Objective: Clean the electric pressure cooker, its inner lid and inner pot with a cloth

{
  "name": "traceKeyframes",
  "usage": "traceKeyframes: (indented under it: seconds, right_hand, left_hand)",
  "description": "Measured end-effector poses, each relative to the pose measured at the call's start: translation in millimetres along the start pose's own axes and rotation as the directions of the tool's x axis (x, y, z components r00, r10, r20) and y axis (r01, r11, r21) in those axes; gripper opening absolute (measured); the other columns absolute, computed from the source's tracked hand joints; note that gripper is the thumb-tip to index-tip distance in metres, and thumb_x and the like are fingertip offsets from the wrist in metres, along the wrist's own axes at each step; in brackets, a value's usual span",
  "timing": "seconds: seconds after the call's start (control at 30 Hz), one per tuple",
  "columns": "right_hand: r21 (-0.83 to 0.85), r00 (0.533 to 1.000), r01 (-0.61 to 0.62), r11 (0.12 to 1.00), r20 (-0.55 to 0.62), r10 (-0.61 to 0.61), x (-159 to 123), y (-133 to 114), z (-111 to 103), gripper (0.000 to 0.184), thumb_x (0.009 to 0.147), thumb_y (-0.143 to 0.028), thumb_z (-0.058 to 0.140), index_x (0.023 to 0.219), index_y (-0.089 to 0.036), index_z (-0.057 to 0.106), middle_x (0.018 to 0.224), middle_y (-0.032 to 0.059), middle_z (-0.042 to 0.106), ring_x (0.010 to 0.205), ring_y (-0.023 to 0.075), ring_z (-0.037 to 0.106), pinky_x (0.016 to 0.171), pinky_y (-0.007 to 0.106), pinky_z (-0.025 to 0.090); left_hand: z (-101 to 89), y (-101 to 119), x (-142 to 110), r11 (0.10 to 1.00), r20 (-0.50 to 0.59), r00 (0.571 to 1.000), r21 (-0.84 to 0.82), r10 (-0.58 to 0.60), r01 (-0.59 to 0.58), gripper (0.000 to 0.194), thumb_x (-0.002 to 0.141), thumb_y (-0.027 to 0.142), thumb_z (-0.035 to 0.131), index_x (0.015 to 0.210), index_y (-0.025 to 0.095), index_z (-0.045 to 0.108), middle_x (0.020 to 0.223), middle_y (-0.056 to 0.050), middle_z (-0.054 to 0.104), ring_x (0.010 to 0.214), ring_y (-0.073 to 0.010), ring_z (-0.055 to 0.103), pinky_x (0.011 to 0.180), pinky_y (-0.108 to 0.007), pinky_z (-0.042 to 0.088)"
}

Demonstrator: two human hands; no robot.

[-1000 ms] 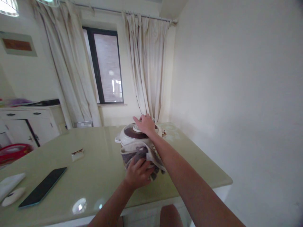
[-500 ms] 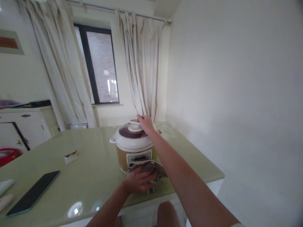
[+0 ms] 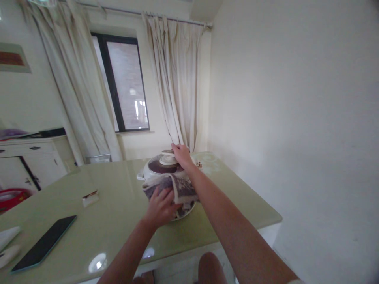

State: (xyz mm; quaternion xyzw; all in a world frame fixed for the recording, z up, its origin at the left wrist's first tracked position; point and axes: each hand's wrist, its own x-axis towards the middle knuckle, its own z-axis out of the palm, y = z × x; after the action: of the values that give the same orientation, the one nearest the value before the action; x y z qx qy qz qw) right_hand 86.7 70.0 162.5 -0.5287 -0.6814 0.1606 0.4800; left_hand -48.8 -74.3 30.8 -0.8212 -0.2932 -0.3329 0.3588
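A round electric rice cooker [image 3: 142,174] with a white rim and a dark see-through lid [image 3: 158,166] stands on the table. My right hand [image 3: 182,156] reaches over it with the fingers closed on the handle [image 3: 168,153] at the lid's top. With my left hand [image 3: 162,205] I press a patterned grey-and-white cloth [image 3: 186,188] against the cooker's front, the fingers bent over the fabric. The cloth hides the front panel and most of the body. Under the cloth, the cooker's white base edge shows.
The green glossy tabletop [image 3: 118,221] has its front edge close to my knees. A dark tablet-like slab [image 3: 44,244] lies at left, near white objects [image 3: 8,246] and a small white packet [image 3: 90,198]. A wall [image 3: 296,138] stands at right.
My left hand has moved up and slightly left with the cloth, from the cooker's lower front to below the lid's rim. My right hand has stayed on the lid handle.
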Motion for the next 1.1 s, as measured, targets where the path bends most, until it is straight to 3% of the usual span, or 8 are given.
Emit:
traceKeyframes:
  seconds: [0.1,0.2,0.33,0.43,0.6,0.77,0.97,1.1]
  right_hand:
    - [0.051,1.0,-0.018,0.999,0.007,0.017,3,3,1,0.05,0.103,-0.051,0.046,0.084,-0.02,0.08,0.087,0.0067,0.078,0.09,0.0198,0.071,0.084,0.027,0.047]
    - [0.084,0.999,-0.044,0.995,0.001,0.044,7,5,2,0.049,0.103,-0.049,0.046,0.084,-0.02,0.08,0.089,0.0066,0.079,0.092,0.0195,0.071,0.085,0.026,0.048]
    - [0.107,0.998,-0.061,0.992,0.028,0.058,10,7,0,0.047,0.103,-0.047,0.047,0.083,-0.021,0.081,0.089,0.006,0.08,0.094,0.0197,0.072,0.086,0.026,0.048]
    - [0.118,0.998,-0.059,0.991,0.024,0.057,9,7,-1,0.048,0.103,-0.047,0.046,0.085,-0.021,0.082,0.091,0.0065,0.081,0.095,0.0198,0.073,0.086,0.026,0.048]
    - [0.14,0.999,-0.03,0.99,-0.012,0.032,4,8,0,0.047,0.102,-0.046,0.047,0.087,-0.021,0.082,0.092,0.0066,0.081,0.094,0.0193,0.073,0.086,0.026,0.049]
    - [0.163,0.999,-0.026,0.986,-0.028,0.031,5,9,1,0.046,0.101,-0.045,0.048,0.085,-0.021,0.083,0.089,0.0067,0.08,0.093,0.0196,0.073,0.085,0.026,0.049]
    - [0.281,0.996,-0.08,0.956,-0.01,0.086,8,13,-4,0.043,0.1,-0.043,0.049,0.086,-0.018,0.082,0.09,0.0075,0.081,0.09,0.0191,0.074,0.083,0.026,0.05]
    - [0.365,0.99,-0.079,0.928,-0.079,0.116,5,13,-1,0.046,0.099,-0.043,0.046,0.086,-0.017,0.081,0.09,0.0084,0.08,0.087,0.0193,0.074,0.08,0.026,0.052]
  left_hand:
    - [-16.4,-25,29,0.905,-0.002,0.908,0.08,-0.42,0.419,0.024,0.081,0.039,0.072,0.098,0.025,0.079,0.109,-0.014,0.07,0.113,-0.0375,0.059,0.1,-0.055,0.048]
    - [-33.3,-42,59,0.83,0.051,0.828,0.041,-0.558,0.556,0.035,0.084,0.042,0.067,0.11,0.022,0.077,0.123,-0.014,0.067,0.118,-0.0371,0.056,0.102,-0.053,0.048]
    - [-50.3,-35,84,0.941,0.309,0.898,-0.025,-0.315,0.338,0.035,0.078,0.041,0.075,0.111,0.031,0.077,0.122,-0.008,0.07,0.118,-0.0353,0.055,0.101,-0.051,0.047]
    - [-47.8,-10,86,0.987,0.446,0.894,-0.126,-0.038,0.104,0.029,0.073,0.04,0.08,0.1,0.031,0.078,0.113,-0.006,0.072,0.114,-0.0332,0.056,0.102,-0.053,0.043]
    - [-25.1,18,63,0.968,0.476,0.853,-0.219,0.212,-0.118,0.031,0.072,0.036,0.079,0.103,0.031,0.077,0.113,-0.003,0.074,0.113,-0.0286,0.057,0.106,-0.052,0.037]
    - [-31.0,3,65,0.94,0.45,0.85,-0.311,0.275,-0.14,0.042,0.071,0.037,0.079,0.113,0.037,0.076,0.112,0.0,0.075,0.103,-0.0244,0.06,0.097,-0.042,0.043]
    - [-48.7,-55,100,0.894,0.38,0.907,-0.318,-0.183,0.314,0.037,0.076,0.031,0.068,0.112,0.026,0.077,0.115,-0.005,0.075,0.109,-0.0269,0.063,0.101,-0.041,0.048]
    - [-34.0,-115,100,0.699,0.423,0.764,-0.337,-0.487,0.631,0.045,0.075,0.034,0.06,0.114,0.017,0.076,0.112,-0.007,0.078,0.104,-0.0256,0.069,0.099,-0.038,0.053]
